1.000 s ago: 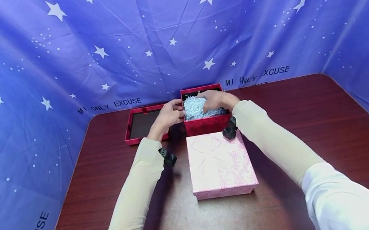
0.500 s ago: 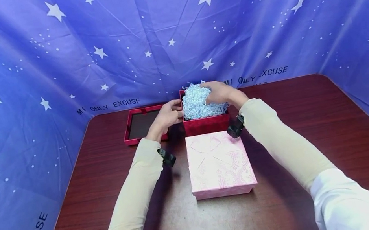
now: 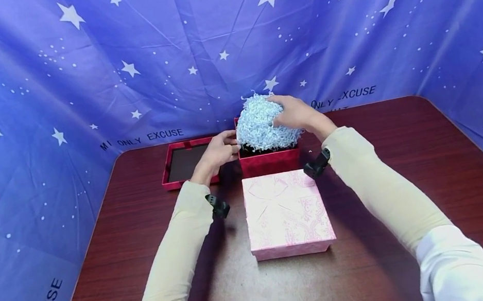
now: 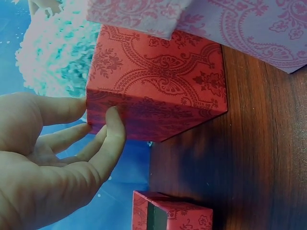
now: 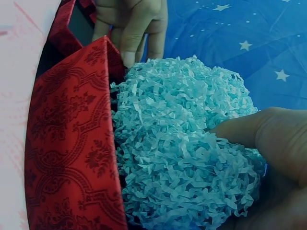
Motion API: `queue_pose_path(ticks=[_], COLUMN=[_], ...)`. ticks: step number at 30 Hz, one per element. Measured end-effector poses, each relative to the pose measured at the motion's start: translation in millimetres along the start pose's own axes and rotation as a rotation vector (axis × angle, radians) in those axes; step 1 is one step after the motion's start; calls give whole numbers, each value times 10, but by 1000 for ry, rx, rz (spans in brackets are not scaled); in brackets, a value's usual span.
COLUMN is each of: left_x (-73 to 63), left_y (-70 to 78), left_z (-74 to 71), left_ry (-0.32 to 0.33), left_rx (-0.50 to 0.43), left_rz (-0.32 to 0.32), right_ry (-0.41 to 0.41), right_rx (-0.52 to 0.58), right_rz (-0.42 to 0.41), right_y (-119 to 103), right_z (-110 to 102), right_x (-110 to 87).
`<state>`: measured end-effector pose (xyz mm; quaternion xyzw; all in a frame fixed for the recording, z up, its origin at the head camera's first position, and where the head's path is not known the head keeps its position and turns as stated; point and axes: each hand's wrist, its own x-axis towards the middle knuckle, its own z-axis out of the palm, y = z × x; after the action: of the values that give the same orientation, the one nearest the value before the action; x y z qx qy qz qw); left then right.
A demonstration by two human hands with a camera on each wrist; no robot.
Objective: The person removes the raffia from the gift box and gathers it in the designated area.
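Right hand: fingers curved around the shredded paper, now raised mostly above the red box; one second ago it lay inside. Left hand: unmoved, loosely open, fingertips touching the box's left side.

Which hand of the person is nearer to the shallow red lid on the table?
Left. The left hand is beside the red lid, touching the red box; the right hand is farther right, gripping blue shredded paper above the box.

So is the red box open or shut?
Open: no lid covers the red box; blue shreds, held by the right hand, bulge above its rim.
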<state>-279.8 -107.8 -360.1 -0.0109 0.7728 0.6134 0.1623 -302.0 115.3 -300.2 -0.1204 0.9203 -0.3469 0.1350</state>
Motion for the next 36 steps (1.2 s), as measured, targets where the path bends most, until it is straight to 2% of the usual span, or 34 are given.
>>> queue_pose_path(ticks=[6,18,36], left_x=[8,-18,-19], left_y=[4,1,-2], left_z=[6,2,5], left_ry=[-9,-19,-20], left_rx=[-13,-3,-4], left_rz=[-16,0,5], right_ry=[46,109,181], right_rx=[48,164,159], right_rz=[-1,-29,-28], right_y=[4,7,48], right_z=[-78,-203,-510], right_x=[-46,-198,-444])
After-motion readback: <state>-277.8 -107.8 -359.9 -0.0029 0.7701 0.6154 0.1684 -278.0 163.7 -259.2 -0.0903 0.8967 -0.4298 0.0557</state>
